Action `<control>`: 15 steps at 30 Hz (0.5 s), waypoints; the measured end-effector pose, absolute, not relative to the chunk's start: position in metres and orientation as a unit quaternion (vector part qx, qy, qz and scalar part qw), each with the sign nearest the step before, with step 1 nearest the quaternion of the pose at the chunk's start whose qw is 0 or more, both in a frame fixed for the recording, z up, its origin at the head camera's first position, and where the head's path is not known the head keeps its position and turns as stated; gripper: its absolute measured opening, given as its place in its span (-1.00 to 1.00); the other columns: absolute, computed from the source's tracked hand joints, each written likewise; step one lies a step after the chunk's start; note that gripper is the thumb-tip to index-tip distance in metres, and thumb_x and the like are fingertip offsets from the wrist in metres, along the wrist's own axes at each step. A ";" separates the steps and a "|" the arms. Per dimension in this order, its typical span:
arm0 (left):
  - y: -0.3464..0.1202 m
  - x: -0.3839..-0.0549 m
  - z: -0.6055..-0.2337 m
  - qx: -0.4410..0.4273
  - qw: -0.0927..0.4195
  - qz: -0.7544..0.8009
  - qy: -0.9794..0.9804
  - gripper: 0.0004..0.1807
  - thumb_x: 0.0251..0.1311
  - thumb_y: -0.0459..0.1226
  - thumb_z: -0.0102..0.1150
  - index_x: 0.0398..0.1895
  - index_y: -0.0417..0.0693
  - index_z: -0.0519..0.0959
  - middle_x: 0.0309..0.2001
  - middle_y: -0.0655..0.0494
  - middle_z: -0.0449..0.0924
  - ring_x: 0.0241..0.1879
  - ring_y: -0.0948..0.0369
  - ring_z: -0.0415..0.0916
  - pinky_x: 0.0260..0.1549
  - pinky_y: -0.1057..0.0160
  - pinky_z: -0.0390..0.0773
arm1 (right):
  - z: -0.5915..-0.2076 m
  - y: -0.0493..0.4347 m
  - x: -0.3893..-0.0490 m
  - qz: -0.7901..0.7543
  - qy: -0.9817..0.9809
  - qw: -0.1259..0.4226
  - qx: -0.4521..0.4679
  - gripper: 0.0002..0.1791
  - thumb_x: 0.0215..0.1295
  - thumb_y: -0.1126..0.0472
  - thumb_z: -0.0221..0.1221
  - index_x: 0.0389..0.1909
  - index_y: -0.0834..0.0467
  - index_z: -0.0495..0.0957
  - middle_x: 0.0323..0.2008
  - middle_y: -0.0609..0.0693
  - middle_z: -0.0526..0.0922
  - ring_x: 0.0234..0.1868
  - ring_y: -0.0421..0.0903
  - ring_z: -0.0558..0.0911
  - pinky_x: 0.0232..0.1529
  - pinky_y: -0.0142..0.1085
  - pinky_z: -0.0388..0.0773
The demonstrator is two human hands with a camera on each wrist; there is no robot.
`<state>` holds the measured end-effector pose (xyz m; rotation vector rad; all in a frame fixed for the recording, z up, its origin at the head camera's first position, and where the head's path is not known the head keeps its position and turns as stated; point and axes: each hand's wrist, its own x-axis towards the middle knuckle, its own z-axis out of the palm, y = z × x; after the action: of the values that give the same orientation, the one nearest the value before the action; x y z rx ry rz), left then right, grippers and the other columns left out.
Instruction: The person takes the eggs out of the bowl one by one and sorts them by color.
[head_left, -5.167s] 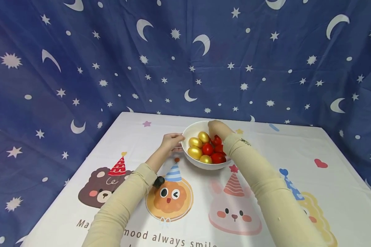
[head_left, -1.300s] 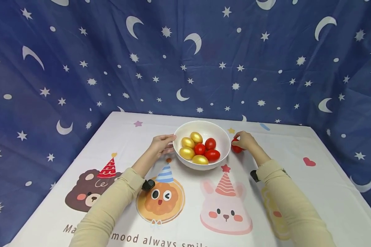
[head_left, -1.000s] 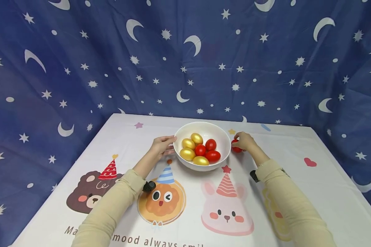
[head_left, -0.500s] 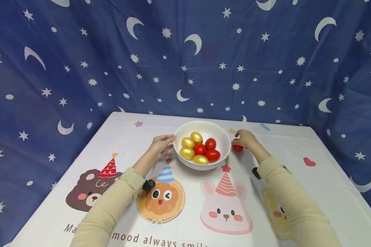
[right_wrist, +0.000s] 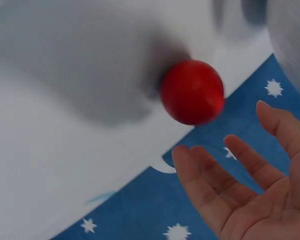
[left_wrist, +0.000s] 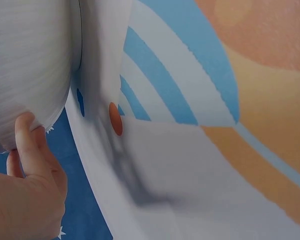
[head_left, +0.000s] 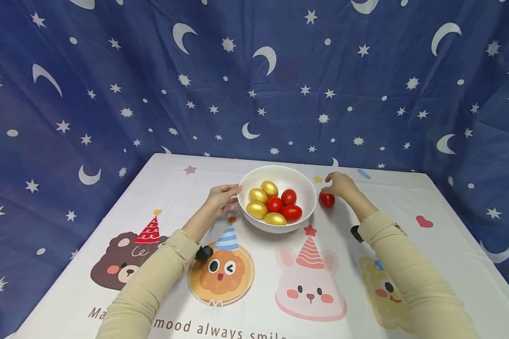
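Note:
A white bowl (head_left: 303,183) holds several gold eggs (head_left: 257,210) and three red eggs (head_left: 291,213). At its left side my left hand (head_left: 220,200) pinches the rim, thumb on top and fingers under the outer wall. In the left wrist view those fingers touch the wall of the bowl (left_wrist: 30,60). Another red egg (head_left: 326,199) lies on the table just right of the bowl. My right hand (head_left: 342,185) is beside and slightly above that egg, its fingers spread. In the right wrist view a gap shows between the fingertips and the red egg (right_wrist: 192,92).
The white tablecloth (head_left: 237,325) carries printed cartoon figures and lettering. A blue curtain (head_left: 220,84) with moons and stars hangs right behind the table's back edge. A black wrist camera (head_left: 203,254) sits at the left wrist, another black camera (head_left: 357,233) at the right.
Earlier my right hand was inside the bowl; then it held a red egg on the table right of it. It has now let go and moved slightly up and right. My left hand stays at the rim.

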<state>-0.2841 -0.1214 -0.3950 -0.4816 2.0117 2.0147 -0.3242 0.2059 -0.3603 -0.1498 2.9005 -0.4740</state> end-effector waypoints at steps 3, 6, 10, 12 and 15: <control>-0.123 -0.285 -0.395 -0.162 0.124 0.691 0.694 -0.55 0.26 -0.17 0.17 0.20 -0.09 0.47 0.17 -0.10 0.48 -0.32 0.30 0.57 -0.33 0.42 0.72 | -0.351 0.202 -0.323 -0.158 0.982 0.085 -0.057 -0.52 0.21 0.21 0.15 0.07 0.44 0.43 0.08 0.39 0.50 0.04 0.26 0.50 0.14 0.08 0.54; -0.123 -0.285 -0.396 -0.160 0.124 0.688 0.697 -0.55 0.26 -0.17 0.16 0.19 -0.10 0.47 0.18 -0.11 0.47 -0.33 0.30 0.57 -0.36 0.43 0.72 | -0.344 0.199 -0.321 -0.159 0.983 0.067 -0.068 -0.57 0.22 0.24 0.16 0.05 0.41 0.47 0.07 0.38 0.52 -0.02 0.23 0.53 0.08 0.04 0.60; -0.123 -0.284 -0.397 -0.161 0.129 0.689 0.694 -0.56 0.26 -0.19 0.16 0.19 -0.11 0.47 0.18 -0.11 0.47 -0.34 0.29 0.57 -0.38 0.43 0.72 | -0.335 0.191 -0.317 -0.171 0.980 0.040 -0.095 -0.65 0.20 0.30 0.16 -0.01 0.39 0.51 -0.05 0.37 0.57 -0.17 0.16 0.57 -0.12 -0.07 0.69; -0.123 -0.285 -0.397 -0.161 0.132 0.690 0.693 -0.56 0.26 -0.18 0.16 0.19 -0.12 0.47 0.18 -0.11 0.46 -0.34 0.29 0.57 -0.38 0.43 0.72 | -0.329 0.185 -0.315 -0.181 0.977 0.035 -0.108 -0.67 0.20 0.32 0.17 -0.03 0.39 0.52 -0.12 0.36 0.59 -0.22 0.14 0.57 -0.19 -0.13 0.71; -0.122 -0.286 -0.395 -0.160 0.129 0.690 0.694 -0.55 0.26 -0.17 0.16 0.19 -0.11 0.47 0.17 -0.11 0.47 -0.34 0.29 0.56 -0.37 0.44 0.72 | -0.321 0.173 -0.313 -0.196 0.973 0.036 -0.120 -0.67 0.19 0.33 0.20 -0.03 0.37 0.53 -0.17 0.33 0.60 -0.23 0.12 0.57 -0.20 -0.16 0.73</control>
<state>-0.2859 -0.1217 -0.3949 -0.4665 2.0179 2.0045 -0.3130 0.1733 -0.3210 -0.3700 2.9881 -0.6014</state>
